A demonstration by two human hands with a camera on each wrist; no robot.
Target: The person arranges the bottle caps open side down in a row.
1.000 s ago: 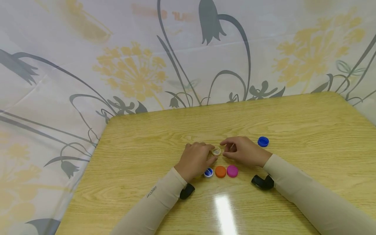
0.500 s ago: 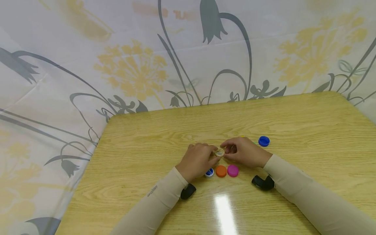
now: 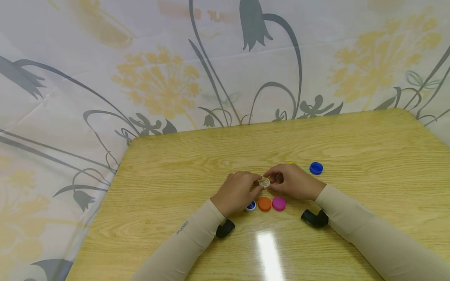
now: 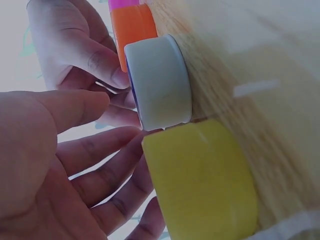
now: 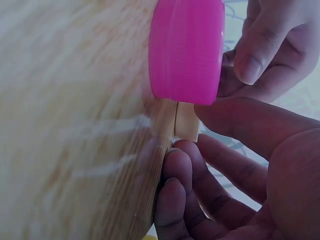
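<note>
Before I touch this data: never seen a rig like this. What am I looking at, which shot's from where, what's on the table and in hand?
No robot here, just a person's bare left hand and right hand. The wide picture is from a camera worn on the head; the two close-ups are from one camera on each wrist, so nearby caps look huge.

On the wood-look table, nearer the person than the fingertips, sit a white cap, an orange cap and a pink cap. A blue cap lies past the right hand. The left wrist view adds a yellow cap.

Both hands' fingers meet at a pale cap; pinched or merely touched, I can't tell.
</note>
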